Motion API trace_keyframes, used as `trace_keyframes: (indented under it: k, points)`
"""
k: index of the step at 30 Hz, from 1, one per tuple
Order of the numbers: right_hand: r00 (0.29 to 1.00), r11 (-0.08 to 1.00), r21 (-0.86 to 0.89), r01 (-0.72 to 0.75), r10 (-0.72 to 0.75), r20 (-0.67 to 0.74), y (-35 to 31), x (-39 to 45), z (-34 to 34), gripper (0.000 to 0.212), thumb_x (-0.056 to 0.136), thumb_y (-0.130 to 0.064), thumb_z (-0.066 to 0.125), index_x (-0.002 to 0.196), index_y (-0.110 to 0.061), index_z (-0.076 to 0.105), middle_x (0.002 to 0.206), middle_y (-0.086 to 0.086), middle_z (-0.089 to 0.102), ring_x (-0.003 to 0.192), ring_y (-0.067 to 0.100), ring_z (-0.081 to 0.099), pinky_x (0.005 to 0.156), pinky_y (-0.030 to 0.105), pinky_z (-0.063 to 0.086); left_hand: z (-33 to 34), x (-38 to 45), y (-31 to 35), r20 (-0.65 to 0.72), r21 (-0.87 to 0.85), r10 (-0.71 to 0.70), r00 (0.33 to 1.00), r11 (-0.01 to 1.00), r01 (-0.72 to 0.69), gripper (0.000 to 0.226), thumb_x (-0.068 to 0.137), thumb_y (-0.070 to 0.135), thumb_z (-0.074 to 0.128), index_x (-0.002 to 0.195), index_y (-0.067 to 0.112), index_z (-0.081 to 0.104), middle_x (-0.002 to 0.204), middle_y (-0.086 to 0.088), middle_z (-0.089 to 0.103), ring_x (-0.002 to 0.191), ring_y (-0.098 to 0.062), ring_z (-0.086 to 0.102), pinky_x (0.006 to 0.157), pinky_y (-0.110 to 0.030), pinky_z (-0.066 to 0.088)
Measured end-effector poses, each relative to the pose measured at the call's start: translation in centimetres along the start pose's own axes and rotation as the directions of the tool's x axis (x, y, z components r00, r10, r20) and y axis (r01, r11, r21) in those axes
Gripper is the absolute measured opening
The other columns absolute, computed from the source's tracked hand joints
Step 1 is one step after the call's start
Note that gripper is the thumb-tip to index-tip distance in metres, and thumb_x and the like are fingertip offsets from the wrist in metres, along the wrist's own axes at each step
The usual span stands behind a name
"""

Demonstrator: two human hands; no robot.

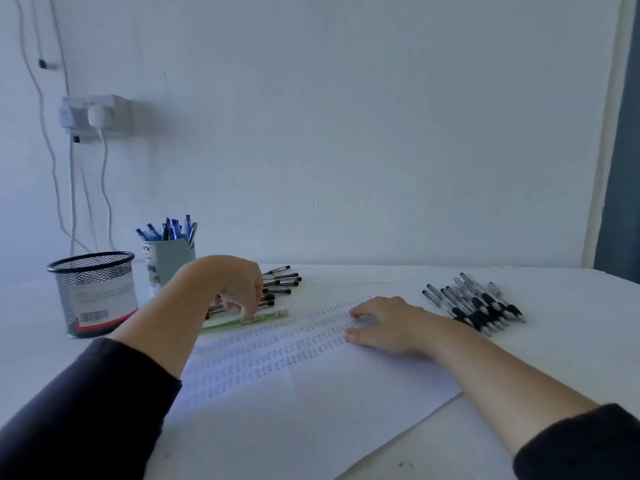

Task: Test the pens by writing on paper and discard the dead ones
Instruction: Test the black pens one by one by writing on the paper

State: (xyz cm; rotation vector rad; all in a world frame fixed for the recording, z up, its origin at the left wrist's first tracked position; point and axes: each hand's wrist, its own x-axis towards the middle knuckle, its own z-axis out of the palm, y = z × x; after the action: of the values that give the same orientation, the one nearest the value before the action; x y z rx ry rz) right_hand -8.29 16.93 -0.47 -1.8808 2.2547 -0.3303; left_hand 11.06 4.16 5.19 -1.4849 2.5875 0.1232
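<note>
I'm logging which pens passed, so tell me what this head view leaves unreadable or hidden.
- Marks on the paper: rows of scribbles too small and blurred to read.
- Pile of pens behind the left hand: partly covered by it, count unclear.
- Left hand's grip on the green pen: fingertips touch it, closure unclear.
- Mesh bin: contents obscured by mesh and label.
- Under the right hand: hidden.

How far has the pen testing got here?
Done: the paper carries many rows of test marks. In hand: the left hand touches a green pen; the right hand rests flat on the paper. Left: two loose pen piles, apparently unsorted.
</note>
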Motion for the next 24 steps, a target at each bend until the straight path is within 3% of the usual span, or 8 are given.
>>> trace_keyframes:
  k: [5, 9, 13, 16, 18, 20, 22, 24]
  points:
    - [0.999, 1.0, 0.008, -0.004, 0.004, 0.031, -0.3, -0.5, -0.2, 0.061, 0.094, -0.054, 0.045, 0.147, -0.03, 0.031, 0.155, -0.002, 0.026, 0.143, 0.021, 0.022, 0.116, 0.041, 0.019, 0.7, 0.8, 0.1, -0.003, 0.045, -0.048, 0.999, 0.998, 0.048, 0.02, 0.084, 0.002, 0.062, 0.104, 0.004, 0.062, 0.07, 0.001, 0.054, 0.057, -0.007, 0.049, 0.043, -0.011, 0.039]
    - [0.998, 0.998, 0.044, -0.046, 0.045, 0.04, -0.2, -0.2, 0.0, 0.049, 0.096, -0.044, 0.042, 0.142, -0.027, 0.04, 0.15, 0.001, 0.034, 0.137, 0.023, 0.029, 0.113, 0.041, 0.022, 1.2, 1.8, -0.2, -0.039, 0.098, -0.062, 0.997, 0.993, 0.066, 0.015, 0.082, -0.001, 0.062, 0.096, 0.002, 0.058, 0.083, -0.007, 0.061, 0.07, -0.017, 0.056, 0.057, -0.02, 0.046]
    - [0.994, 0.977, 0.184, -0.107, 0.102, 0.036, 0.7, 0.1, -0.3, 0.062, 0.075, -0.024, 0.048, 0.135, -0.04, 0.042, 0.147, 0.006, 0.034, 0.134, 0.029, 0.029, 0.113, 0.046, 0.022, 1.5, 2.5, -0.2, -0.121, 0.077, -0.01, 0.993, 0.997, 0.019, 0.008, 0.086, -0.003, 0.048, 0.083, 0.004, 0.051, 0.076, -0.004, 0.054, 0.061, -0.014, 0.047, 0.054, -0.018, 0.038]
    - [0.993, 0.981, 0.158, -0.114, 0.111, 0.025, 1.8, -0.4, -1.4, 0.06, 0.076, -0.013, 0.055, 0.13, -0.039, 0.048, 0.142, -0.001, 0.039, 0.138, 0.024, 0.024, 0.116, 0.048, 0.011, 1.3, 2.8, 0.3, -0.258, -0.004, 0.017, 0.966, 1.0, -0.019, 0.019, 0.094, -0.001, 0.036, 0.101, 0.002, 0.054, 0.093, -0.011, 0.063, 0.07, -0.018, 0.057, 0.057, -0.021, 0.043]
    - [0.992, 0.988, 0.103, -0.118, 0.113, 0.054, 2.2, -1.0, -2.0, 0.056, 0.078, -0.014, 0.055, 0.129, -0.037, 0.051, 0.142, -0.01, 0.033, 0.144, 0.018, 0.009, 0.116, 0.051, 0.0, 1.1, 2.6, 1.0, -0.405, -0.046, 0.035, 0.914, 0.997, -0.058, 0.019, 0.096, 0.006, 0.039, 0.109, 0.01, 0.053, 0.104, -0.009, 0.058, 0.082, -0.02, 0.056, 0.066, -0.025, 0.045]
    - [0.986, 0.989, 0.027, -0.144, 0.141, 0.083, 2.5, -1.0, -2.3, 0.061, 0.077, -0.017, 0.055, 0.131, -0.043, 0.048, 0.157, -0.011, 0.015, 0.147, 0.018, -0.008, 0.113, 0.057, -0.009, 1.0, 2.3, 1.9, -0.556, -0.09, 0.016, 0.831, 0.993, -0.079, 0.019, 0.091, 0.014, 0.052, 0.108, 0.017, 0.056, 0.104, -0.004, 0.052, 0.088, -0.02, 0.055, 0.073, -0.028, 0.047]
    - [0.977, 0.983, 0.023, -0.182, 0.178, 0.117, 2.5, -1.0, -2.3, 0.062, 0.077, -0.02, 0.055, 0.133, -0.047, 0.044, 0.161, -0.007, 0.001, 0.146, 0.022, -0.015, 0.11, 0.061, -0.011, 1.0, 1.9, 3.0, -0.683, -0.197, -0.037, 0.73, 0.971, -0.135, 0.02, 0.085, 0.014, 0.059, 0.105, 0.017, 0.061, 0.097, -0.003, 0.057, 0.078, -0.018, 0.055, 0.064, -0.028, 0.047]
    - [0.973, 0.982, 0.006, -0.189, 0.186, 0.134, 2.6, -0.9, -2.2, 0.062, 0.079, -0.025, 0.054, 0.135, -0.048, 0.041, 0.161, -0.005, -0.003, 0.146, 0.023, -0.018, 0.109, 0.063, -0.011, 0.9, 1.1, 4.5, -0.735, -0.398, -0.116, 0.669, 0.872, -0.286, 0.017, 0.088, 0.009, 0.052, 0.099, 0.014, 0.065, 0.083, -0.003, 0.06, 0.061, -0.017, 0.054, 0.053, -0.027, 0.047]
